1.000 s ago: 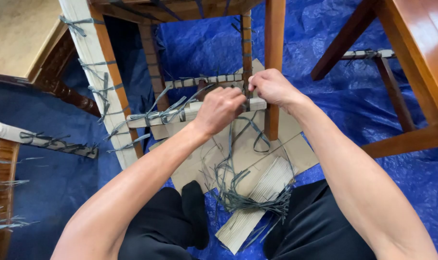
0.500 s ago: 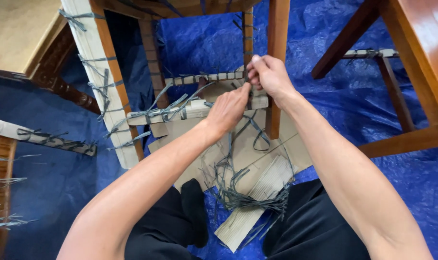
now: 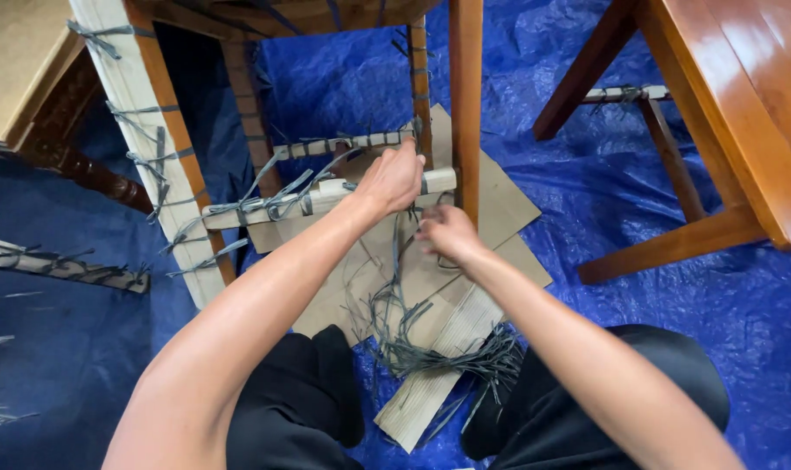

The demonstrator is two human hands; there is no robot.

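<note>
A wooden chair frame stands in front of me, one bare leg (image 3: 465, 96) upright at centre. A cardboard-wrapped rung (image 3: 265, 207) tied with grey strands crosses below a second wrapped rung (image 3: 343, 142). My left hand (image 3: 395, 178) is closed on the right end of the lower rung, where strands pass over it. My right hand (image 3: 448, 235), slightly blurred, sits just below the rung with its fingers closed on grey strands. A loose bundle of grey strands (image 3: 439, 357) trails down over flat cardboard sheets (image 3: 500, 209) between my knees.
A blue tarp (image 3: 343, 78) covers the floor. A cardboard-wrapped leg (image 3: 134, 104) with grey ties slants down on the left. Another wooden chair (image 3: 726, 104) stands to the right, its leg (image 3: 665, 248) close to my right arm. More wrapped wood (image 3: 56, 261) lies at far left.
My right hand has dropped from the rung near the chair leg to just below it. My left hand has shifted up and right onto the rung's end.
</note>
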